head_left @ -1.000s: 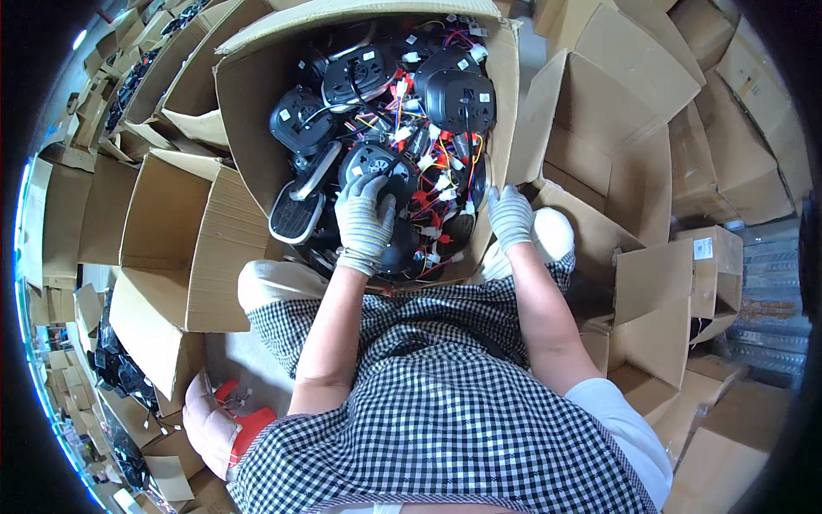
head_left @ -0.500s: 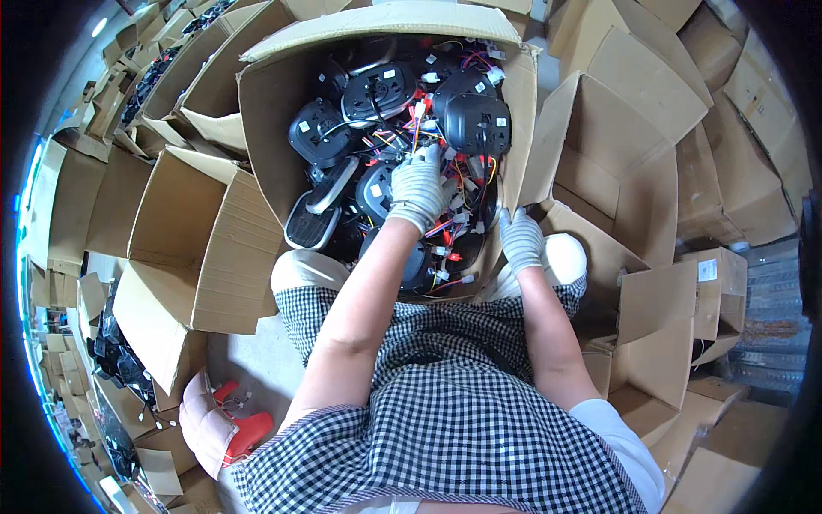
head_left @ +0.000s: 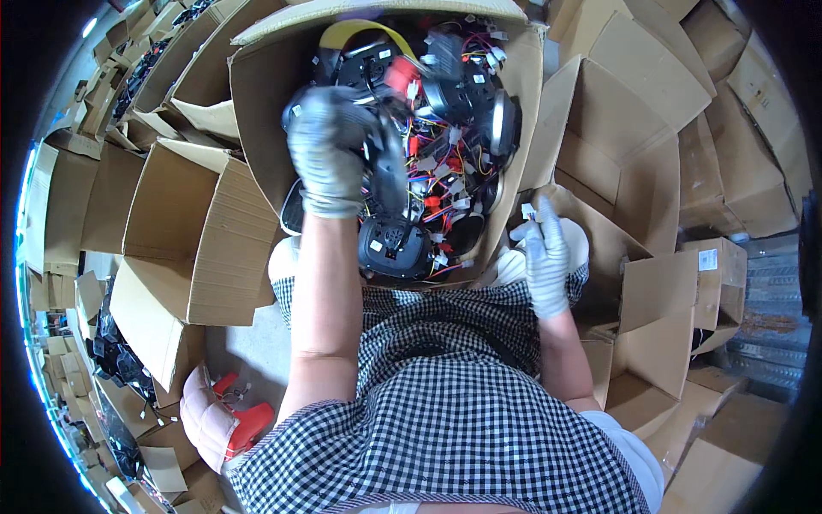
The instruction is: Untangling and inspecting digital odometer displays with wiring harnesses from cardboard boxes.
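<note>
My left hand (head_left: 330, 158), in a striped grey-white glove and smeared by motion, is over the left part of a large open cardboard box (head_left: 257, 111). A blurred black plastic housing (head_left: 387, 167) hangs at its fingers and appears gripped; the fingertips are hard to make out. Beneath lie several black plastic housings (head_left: 394, 248) with coloured wires and white and red plugs. My right hand (head_left: 546, 261), gloved alike, is raised just outside the box's right wall, above my knee. A small white wire connector (head_left: 528, 210) shows between its thumb and index finger.
Open cardboard boxes stand close on the left (head_left: 175, 231) and right (head_left: 599, 154). A yellow curved strip (head_left: 368, 30) and a red piece (head_left: 401, 75) show in the big box. A pink and red object (head_left: 218, 420) lies on the floor at lower left.
My left hand has moved left from the middle of the pile, with a black housing moving alongside. My right hand has come off the box wall and lifted, a white connector now at its fingers.
</note>
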The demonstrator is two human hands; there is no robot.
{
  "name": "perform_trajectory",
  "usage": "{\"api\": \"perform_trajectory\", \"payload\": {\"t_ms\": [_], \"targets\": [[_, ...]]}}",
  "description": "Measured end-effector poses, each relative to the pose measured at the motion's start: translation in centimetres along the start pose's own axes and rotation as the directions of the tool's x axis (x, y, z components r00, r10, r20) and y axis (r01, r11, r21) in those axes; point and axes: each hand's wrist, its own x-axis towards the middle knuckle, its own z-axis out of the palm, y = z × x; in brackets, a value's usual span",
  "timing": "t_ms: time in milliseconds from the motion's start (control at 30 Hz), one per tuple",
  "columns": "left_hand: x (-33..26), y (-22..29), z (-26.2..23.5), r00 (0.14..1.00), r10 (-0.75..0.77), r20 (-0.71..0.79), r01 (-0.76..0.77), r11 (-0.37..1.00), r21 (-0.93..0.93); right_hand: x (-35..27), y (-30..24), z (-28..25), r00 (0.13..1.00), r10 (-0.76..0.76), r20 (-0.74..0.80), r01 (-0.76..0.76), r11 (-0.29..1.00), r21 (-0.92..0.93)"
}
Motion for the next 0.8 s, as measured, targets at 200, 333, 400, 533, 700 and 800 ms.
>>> {"api": "perform_trajectory", "payload": {"t_ms": [200,333,400,533,700,800], "targets": [[1.6,2.5,-1.7,0.996,0.065,-0.055,-0.062,0.996,0.06,0.2,-6.6,0.1,0.886,0.282,0.369,-0.395,0.875,0.28],[0.0,3.5,-2.6,0.987,0.149,-0.055,-0.135,0.97,0.204,-1.1,-7.6,1.9,0.677,0.395,0.621,-0.672,0.677,0.301],[-0.6,4.3,-2.8,0.989,0.139,-0.043,-0.128,0.973,0.19,-0.7,-7.7,2.2,0.713,0.439,0.547,-0.647,0.711,0.274],[-3.0,4.5,-4.6,0.98,0.186,-0.074,-0.132,0.88,0.456,5.4,-7.6,-1.7,0.987,0.159,0.009,-0.15,0.904,0.401],[-7.0,4.3,-9.6,0.992,0.116,-0.049,-0.054,0.744,0.666,14.1,-4.7,-11.2,0.853,-0.009,-0.521,0.231,0.903,0.362],[-8.8,3.5,-11.7,0.987,0.067,-0.143,0.042,0.764,0.644,17.1,-5.5,-15.7,0.718,0.057,-0.694,0.315,0.862,0.397]]}}
